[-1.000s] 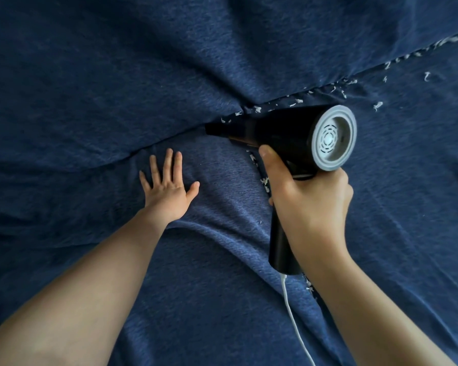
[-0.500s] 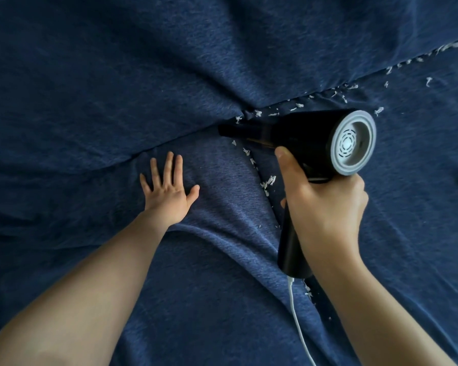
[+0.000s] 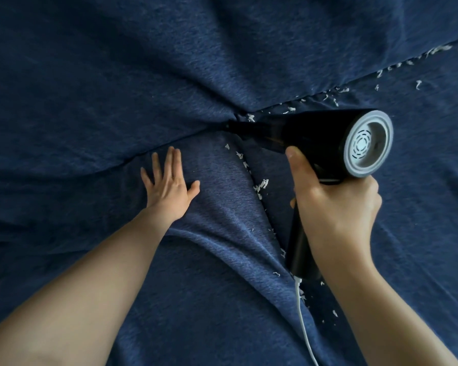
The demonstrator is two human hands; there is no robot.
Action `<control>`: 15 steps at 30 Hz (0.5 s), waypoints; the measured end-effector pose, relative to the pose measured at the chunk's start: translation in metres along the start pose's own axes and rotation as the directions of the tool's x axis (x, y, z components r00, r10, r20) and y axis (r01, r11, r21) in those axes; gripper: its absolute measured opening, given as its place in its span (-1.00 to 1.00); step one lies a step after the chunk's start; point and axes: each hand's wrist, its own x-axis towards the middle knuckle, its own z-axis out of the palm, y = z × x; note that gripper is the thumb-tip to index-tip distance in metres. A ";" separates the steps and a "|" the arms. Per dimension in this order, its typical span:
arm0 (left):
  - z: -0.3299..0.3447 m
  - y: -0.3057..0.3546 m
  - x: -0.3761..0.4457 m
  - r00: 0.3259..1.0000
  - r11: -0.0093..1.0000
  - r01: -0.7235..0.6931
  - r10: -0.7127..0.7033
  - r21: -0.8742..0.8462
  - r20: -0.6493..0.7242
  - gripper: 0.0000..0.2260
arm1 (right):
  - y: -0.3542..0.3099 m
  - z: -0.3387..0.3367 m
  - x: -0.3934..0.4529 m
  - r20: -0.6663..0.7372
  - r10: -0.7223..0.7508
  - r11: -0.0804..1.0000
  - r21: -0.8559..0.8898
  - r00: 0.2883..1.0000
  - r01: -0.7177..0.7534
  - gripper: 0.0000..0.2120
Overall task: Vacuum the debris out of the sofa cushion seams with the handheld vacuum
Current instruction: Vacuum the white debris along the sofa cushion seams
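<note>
Head view. Right hand (image 3: 336, 215) wrapped round handle of black handheld vacuum (image 3: 325, 138), fingers curled, thumb up along body. Nozzle tip pushed into junction of sofa cushion seams (image 3: 236, 122). Grey vented rear cap facing camera. White cord (image 3: 303, 320) trailing from handle base. Left hand (image 3: 169, 186) flat on blue cushion (image 3: 209, 260), fingers straight, slightly spread, just left of seam. White debris (image 3: 261, 184) scattered along seams, more toward upper right.

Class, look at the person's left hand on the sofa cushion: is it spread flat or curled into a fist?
Spread flat. The left hand lies palm down on the blue cushion, fingers straight, thumb out to the side.
</note>
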 end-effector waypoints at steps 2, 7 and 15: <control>-0.006 0.015 0.008 0.998 0.998 -0.065 0.064 -0.010 -0.017 -0.25 | 0.003 -0.002 0.001 -0.004 0.000 1.000 -0.014 1.000 -0.001 -0.50; -0.020 0.052 0.036 0.988 0.989 -0.150 0.150 -0.012 0.020 -0.24 | 0.005 -0.006 0.001 -0.026 0.003 1.000 0.023 1.000 -0.003 -0.47; -0.004 0.062 0.046 0.985 0.985 -0.107 0.087 0.135 0.147 -0.20 | 0.010 0.010 0.006 0.062 -0.003 0.998 0.060 0.998 -0.001 -0.57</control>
